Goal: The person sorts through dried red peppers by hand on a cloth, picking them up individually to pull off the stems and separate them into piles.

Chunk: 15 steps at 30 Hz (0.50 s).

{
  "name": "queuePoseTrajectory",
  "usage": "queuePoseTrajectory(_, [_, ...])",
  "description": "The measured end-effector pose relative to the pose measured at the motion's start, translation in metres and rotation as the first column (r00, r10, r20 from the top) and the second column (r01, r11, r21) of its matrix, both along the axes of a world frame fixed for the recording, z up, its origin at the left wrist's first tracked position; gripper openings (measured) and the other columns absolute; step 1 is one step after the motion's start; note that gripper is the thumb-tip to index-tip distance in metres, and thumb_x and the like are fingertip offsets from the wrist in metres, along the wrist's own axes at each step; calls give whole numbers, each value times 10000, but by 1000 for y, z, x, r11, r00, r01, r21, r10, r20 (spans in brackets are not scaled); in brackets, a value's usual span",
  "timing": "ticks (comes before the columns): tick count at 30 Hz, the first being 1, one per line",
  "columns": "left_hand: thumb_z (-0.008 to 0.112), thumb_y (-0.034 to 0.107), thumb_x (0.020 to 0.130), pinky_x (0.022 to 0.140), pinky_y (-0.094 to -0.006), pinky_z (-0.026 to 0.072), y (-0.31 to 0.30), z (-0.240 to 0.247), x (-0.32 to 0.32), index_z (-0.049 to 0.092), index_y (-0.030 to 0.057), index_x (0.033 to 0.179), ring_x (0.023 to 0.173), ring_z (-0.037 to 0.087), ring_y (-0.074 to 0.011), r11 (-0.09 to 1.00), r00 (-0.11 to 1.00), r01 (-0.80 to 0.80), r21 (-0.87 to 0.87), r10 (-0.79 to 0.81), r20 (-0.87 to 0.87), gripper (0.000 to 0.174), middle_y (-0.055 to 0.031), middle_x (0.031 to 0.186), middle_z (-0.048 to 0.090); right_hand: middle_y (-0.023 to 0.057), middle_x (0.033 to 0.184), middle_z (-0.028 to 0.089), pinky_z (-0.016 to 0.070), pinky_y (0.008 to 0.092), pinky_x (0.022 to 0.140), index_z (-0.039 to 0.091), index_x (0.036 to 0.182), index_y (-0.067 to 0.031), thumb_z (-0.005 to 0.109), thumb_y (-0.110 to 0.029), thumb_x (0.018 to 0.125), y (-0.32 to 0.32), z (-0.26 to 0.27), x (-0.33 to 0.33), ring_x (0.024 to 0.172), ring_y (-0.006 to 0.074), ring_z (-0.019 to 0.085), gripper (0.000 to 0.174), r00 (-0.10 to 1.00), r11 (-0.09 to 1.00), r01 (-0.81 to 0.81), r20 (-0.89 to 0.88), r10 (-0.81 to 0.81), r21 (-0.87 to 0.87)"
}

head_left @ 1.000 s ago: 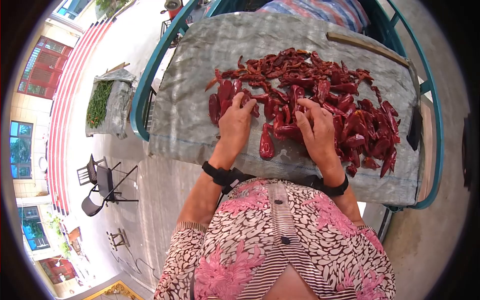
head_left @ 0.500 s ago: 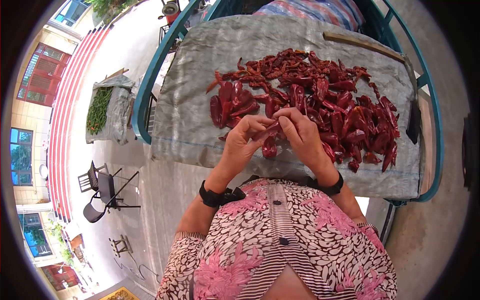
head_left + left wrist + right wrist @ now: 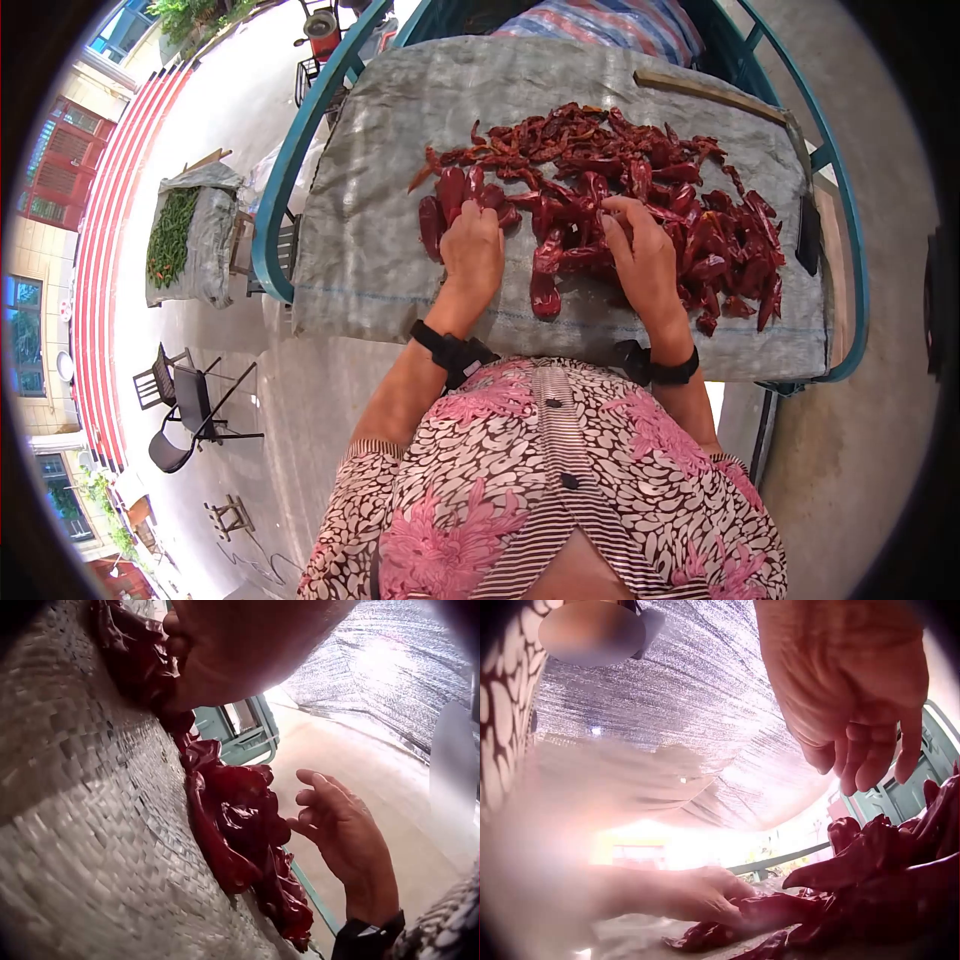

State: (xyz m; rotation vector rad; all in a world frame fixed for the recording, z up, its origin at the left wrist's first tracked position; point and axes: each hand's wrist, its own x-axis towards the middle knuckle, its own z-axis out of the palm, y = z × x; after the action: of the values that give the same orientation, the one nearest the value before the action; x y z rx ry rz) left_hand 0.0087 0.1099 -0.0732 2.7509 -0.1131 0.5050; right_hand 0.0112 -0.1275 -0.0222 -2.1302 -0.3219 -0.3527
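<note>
Dried red peppers lie in a wide heap on a grey woven sheet, with a smaller group of peppers at its left. My left hand is down at this smaller group, fingers curled at a dried red pepper. In the left wrist view the left hand covers part of that pepper. Over the near side of the main heap hovers my right hand, its fingers loosely bent and holding nothing. The right wrist view has the right hand above the peppers, with a gap below the fingertips.
Teal rails frame the sheet on both sides. A wooden strip lies along its far right edge, and a dark flat object is at the right. Beyond are a striped bag, a stand of green peppers and a chair.
Half a second ago both hands held a pepper together at the near middle. Since then they have parted, the left hand to the left group, the right hand back over the main heap.
</note>
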Motion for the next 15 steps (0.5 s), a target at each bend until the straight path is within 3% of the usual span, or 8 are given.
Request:
queuePoseTrajectory(3, [730, 97, 866, 707, -462, 525, -3, 12, -2, 663, 64, 967, 836, 647, -337, 997, 993, 4, -73, 5, 117, 126, -113, 973, 576, 161, 914, 709, 540, 409, 733, 667, 1170, -53, 665, -151, 978, 6, -1, -9, 796, 321, 697, 215, 997, 998, -65, -28, 65, 4])
queuePoseTrajectory(6, [731, 87, 876, 686, -447, 522, -4, 33, -14, 696, 83, 1020, 821, 652, -324, 889, 976, 219, -402, -207, 73, 149, -98, 946, 583, 152, 890, 710, 529, 410, 722, 663, 1187, -47, 687, -211, 974, 15, 5, -16, 763, 319, 685, 270, 990, 996, -91, -105, 90, -3])
queuePoseTrajectory(8, [730, 82, 883, 689, -436, 521, -7, 49, -24, 711, 98, 1040, 812, 656, -314, 854, 946, 315, -414, -319, 61, 159, -90, 927, 584, 145, 877, 709, 518, 406, 729, 661, 1185, -50, 689, -246, 974, 21, 7, -15, 755, 314, 678, 290, 985, 991, -126, -122, 120, -46])
queuePoseTrajectory(11, [728, 86, 890, 693, -430, 528, -6, 49, -29, 709, 114, 1062, 821, 664, -315, 821, 912, 395, -413, -406, 64, 176, -86, 938, 587, 134, 891, 711, 495, 404, 776, 660, 1179, -59, 685, -288, 976, 32, 1, -13, 785, 311, 663, 307, 960, 968, -249, 128, 250, -27])
queuePoseTrajectory(12, [727, 88, 892, 695, -430, 532, -5, 47, -30, 704, 119, 1069, 828, 668, -317, 814, 903, 413, -409, -423, 69, 181, -86, 948, 588, 128, 907, 713, 489, 405, 795, 662, 1176, -63, 678, -284, 981, 33, 3, -15, 806, 312, 660, 295, 961, 965, -263, 80, 263, -11])
queuePoseTrajectory(14, [733, 109, 890, 712, -439, 537, -1, 49, -34, 685, 125, 1084, 860, 670, -330, 887, 941, 312, -339, -338, -20, 200, -90, 997, 593, 117, 939, 716, 477, 408, 832, 664, 1170, -72, 665, -275, 991, 33, 12, -20, 848, 316, 653, 271, 958, 958, -285, -11, 285, 21])
queuePoseTrajectory(15, [735, 120, 890, 720, -443, 540, 3, 50, -35, 676, 127, 1092, 876, 671, -336, 918, 955, 262, -298, -291, -59, 211, -92, 1022, 595, 113, 951, 716, 478, 410, 834, 664, 1169, -73, 658, -265, 996, 31, 9, -20, 861, 318, 652, 259, 972, 972, -232, 35, 232, -26])
